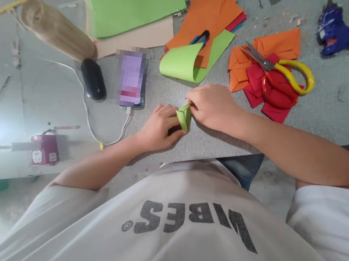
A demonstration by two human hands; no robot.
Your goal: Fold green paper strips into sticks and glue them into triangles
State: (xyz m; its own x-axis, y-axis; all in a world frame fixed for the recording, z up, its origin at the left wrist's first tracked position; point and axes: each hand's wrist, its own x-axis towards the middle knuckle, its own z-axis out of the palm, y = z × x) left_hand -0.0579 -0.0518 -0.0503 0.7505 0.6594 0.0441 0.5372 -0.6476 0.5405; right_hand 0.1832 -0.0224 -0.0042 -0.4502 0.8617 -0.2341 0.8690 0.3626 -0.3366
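Left hand [161,129] and right hand [213,108] pinch folded green paper [182,120], long axis and tip toward the wearer.

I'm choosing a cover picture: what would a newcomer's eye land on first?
Probably the scissors, their yellow and red handles bright over folded orange and red papers right of centre. Then the blue glue gun at upper right, and centrally, the folded green strip between left hand and right hand.
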